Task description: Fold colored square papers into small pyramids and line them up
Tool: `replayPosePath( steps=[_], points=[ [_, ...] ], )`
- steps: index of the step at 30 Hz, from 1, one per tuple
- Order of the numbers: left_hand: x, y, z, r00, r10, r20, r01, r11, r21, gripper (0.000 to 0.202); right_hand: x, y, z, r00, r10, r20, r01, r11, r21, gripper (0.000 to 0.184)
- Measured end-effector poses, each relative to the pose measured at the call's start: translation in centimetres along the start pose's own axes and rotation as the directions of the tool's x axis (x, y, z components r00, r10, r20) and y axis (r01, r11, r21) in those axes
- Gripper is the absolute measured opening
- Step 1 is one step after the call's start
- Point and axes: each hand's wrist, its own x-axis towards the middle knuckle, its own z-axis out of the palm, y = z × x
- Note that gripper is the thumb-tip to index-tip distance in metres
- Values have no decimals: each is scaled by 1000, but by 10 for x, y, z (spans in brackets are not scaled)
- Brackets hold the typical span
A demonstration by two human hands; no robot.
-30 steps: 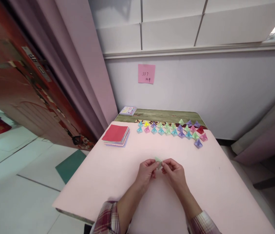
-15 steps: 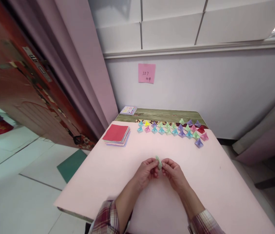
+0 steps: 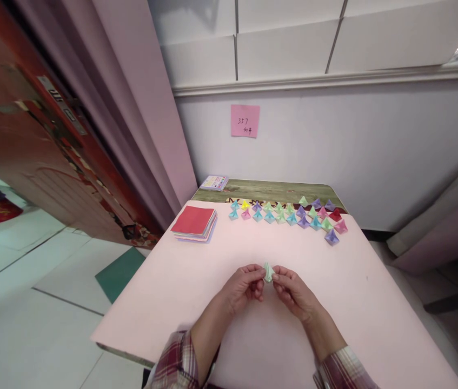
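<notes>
A small pale green folded paper piece (image 3: 268,273) is held up over the table between my two hands. My left hand (image 3: 246,285) pinches its left edge between thumb and forefinger. From the other side, the thumb and forefinger of my right hand (image 3: 292,288) grip its right edge. Beyond my hands, several finished origami pieces (image 3: 280,215) in blue, green, purple, pink, yellow and red stand in rows. A purple origami piece (image 3: 331,237) sits nearest to me at the right end of the rows.
A stack of square paper (image 3: 193,221), red on top, lies on the pink-covered table (image 3: 159,308) at the left. Behind it is a printed packet (image 3: 214,183) at the back corner. A pink note (image 3: 245,121) sticks to the wall. A green sheet (image 3: 120,274) lies left of the table.
The green paper piece has turned so that more of its folded face shows between my fingers. My right hand has shifted slightly right and down; my left hand stays nearly in place.
</notes>
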Motion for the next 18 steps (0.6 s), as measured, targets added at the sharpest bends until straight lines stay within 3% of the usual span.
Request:
replayPosePath(
  steps=[5, 15, 18],
  points=[
    [-2, 2, 0, 999, 12, -41, -9, 997, 75, 32, 1, 3, 2, 996, -71, -59, 68, 997, -45, 34],
    [8, -8, 1, 944, 280, -175, -241, 946, 216, 46, 7, 10, 2, 940, -324, -111, 290, 925, -246, 36],
    [8, -7, 0, 938, 320, -135, -273, 919, 283, 46, 5, 7, 3, 947, -315, -60, 282, 908, -310, 38]
  ],
)
